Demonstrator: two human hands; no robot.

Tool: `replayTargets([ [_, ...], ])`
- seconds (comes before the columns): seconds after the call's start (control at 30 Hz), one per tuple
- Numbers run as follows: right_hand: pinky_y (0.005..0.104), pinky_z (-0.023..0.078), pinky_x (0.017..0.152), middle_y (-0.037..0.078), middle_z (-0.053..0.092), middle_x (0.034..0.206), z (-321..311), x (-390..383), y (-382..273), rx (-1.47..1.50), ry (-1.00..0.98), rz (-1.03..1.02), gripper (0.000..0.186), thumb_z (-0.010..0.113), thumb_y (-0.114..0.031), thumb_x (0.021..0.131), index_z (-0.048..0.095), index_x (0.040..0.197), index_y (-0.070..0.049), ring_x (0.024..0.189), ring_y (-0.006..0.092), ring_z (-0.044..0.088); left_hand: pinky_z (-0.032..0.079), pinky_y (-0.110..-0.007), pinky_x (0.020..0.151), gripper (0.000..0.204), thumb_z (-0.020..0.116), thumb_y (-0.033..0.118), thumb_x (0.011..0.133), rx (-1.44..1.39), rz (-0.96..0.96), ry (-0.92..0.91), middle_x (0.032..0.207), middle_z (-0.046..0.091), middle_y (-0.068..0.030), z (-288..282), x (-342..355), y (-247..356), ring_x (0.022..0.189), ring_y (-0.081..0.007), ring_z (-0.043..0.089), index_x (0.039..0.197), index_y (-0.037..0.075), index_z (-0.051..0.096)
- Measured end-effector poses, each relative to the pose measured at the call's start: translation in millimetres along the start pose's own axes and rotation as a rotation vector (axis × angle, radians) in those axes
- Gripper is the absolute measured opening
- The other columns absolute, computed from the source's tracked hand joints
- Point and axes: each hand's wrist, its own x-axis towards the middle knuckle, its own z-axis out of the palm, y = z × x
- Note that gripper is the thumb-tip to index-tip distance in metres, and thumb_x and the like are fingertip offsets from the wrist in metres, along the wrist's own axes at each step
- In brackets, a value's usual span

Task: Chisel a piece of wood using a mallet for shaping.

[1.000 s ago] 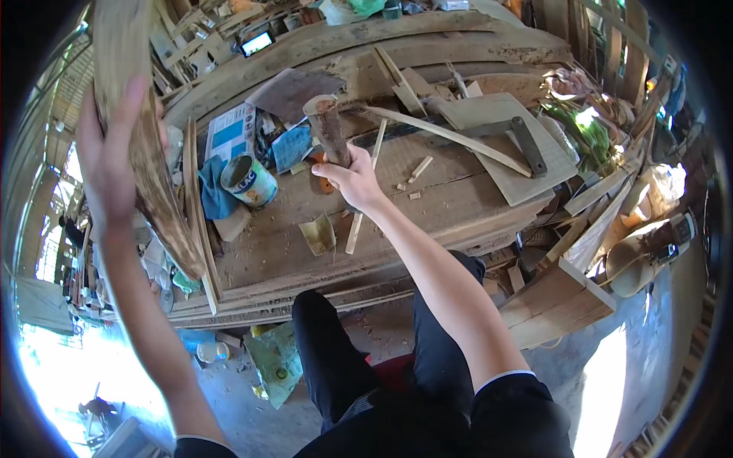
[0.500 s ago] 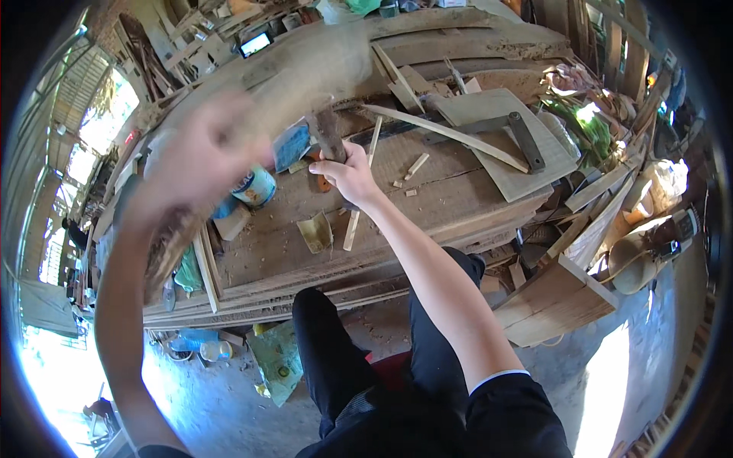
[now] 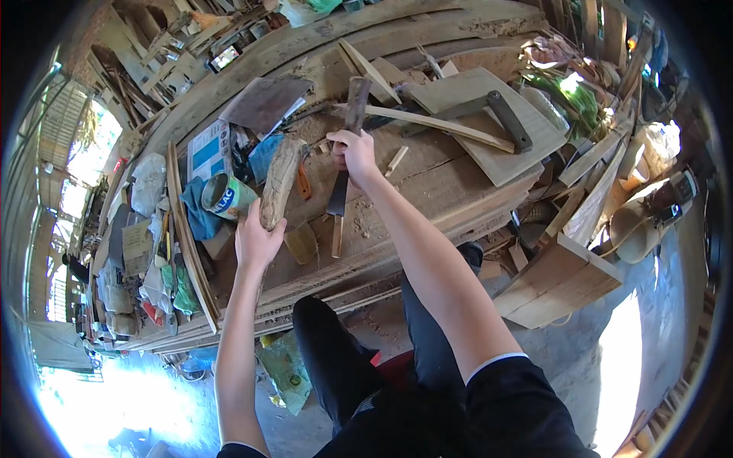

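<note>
My left hand point(image 3: 258, 243) is wrapped round the lower end of a thick, slightly curved wooden club point(image 3: 282, 179), which stands tilted over the workbench. My right hand point(image 3: 354, 157) grips a chisel point(image 3: 356, 107) by its dark wooden handle, the flat dark blade pointing down toward me. Just under the blade's end lies a thin wood strip point(image 3: 337, 238); whether they touch I cannot tell. A curved brownish scrap point(image 3: 302, 244) lies between the two hands. Behind the club is an orange-handled tool point(image 3: 303, 183).
A labelled tin point(image 3: 227, 197) stands left of the club beside blue cloth point(image 3: 200, 212). Right of my right hand, a long wood strip point(image 3: 443, 128) and a dark try square point(image 3: 510, 126) lie over a flat board point(image 3: 489, 164). A small wood offcut point(image 3: 396, 160) and shavings lie nearby.
My left hand has come down from a blurred raised swing, bringing the club low beside the tin. My right hand still holds the chisel, now more upright. The view has shifted a little.
</note>
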Motion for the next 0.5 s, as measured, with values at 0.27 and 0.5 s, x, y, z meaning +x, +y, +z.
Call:
replayTargets([
  [0.27, 0.0268, 0.019, 0.038, -0.003, 0.037, 0.052, -1, 10, 1, -0.017, 0.08, 0.018, 0.028, 0.063, -0.004, 0.08, 0.039, 0.068, -0.011, 0.039, 0.0077, 0.031, 0.044, -0.044, 0.085, 0.045, 0.069, 0.027, 0.08, 0.258, 0.302, 0.366, 0.104, 0.061, -0.0164, 41, -22, 10, 0.098, -0.0345, 0.055, 0.117, 0.004, 0.058],
  [0.5, 0.0268, 0.016, 0.037, -0.004, 0.032, 0.05, 25, -5, 4, -0.075, 0.002, 0.001, 0.031, 0.061, -0.005, 0.082, 0.037, 0.063, -0.011, 0.037, 0.0073, 0.028, 0.04, -0.04, 0.068, 0.024, 0.07, 0.023, 0.081, 0.109, 0.224, 0.326, 0.079, 0.053, -0.0103, 77, -93, 55, 0.08, -0.0296, 0.054, 0.09, 0.003, 0.059],
])
